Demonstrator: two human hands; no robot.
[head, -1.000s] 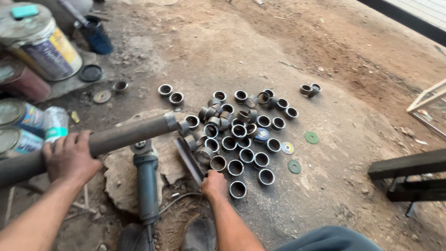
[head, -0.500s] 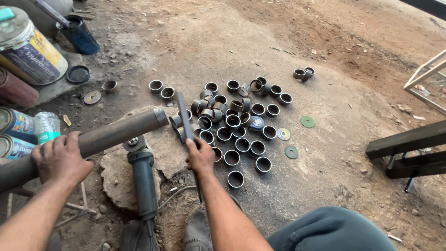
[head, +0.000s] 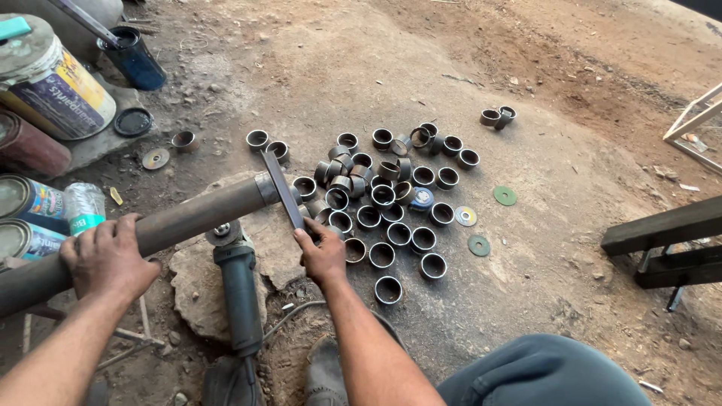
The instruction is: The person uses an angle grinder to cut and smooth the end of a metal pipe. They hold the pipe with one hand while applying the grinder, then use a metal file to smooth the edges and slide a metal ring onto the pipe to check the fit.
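1. The left hand lies palm-down over the long steel pipe, fingers wrapped over its top and pressing it down; it is closed on the pipe.
2. The pipe's long axis runs from about 8 o'clock up to 2 o'clock, from the lower left edge of view to its cut end above the flat stone.
3. The right hand pinches the lower end of a flat metal strip, closed around it.
4. The strip slants from the hand toward 11 o'clock and lies across the pipe just behind its open end, touching it and crossing the pipe's axis.
5. From the right hand the pipe's end lies at 11 o'clock, close by; the left hand sits well back along the pipe, so the right hand is nearer the end.
6. An angle grinder rests on the stone below the pipe, between the two forearms, untouched.
7. A scatter of short cut rings lies on the dirt floor at 1 to 3 o'clock from the right hand, with flat discs beyond.
8. Paint cans and a plastic bottle stand at 10 o'clock.
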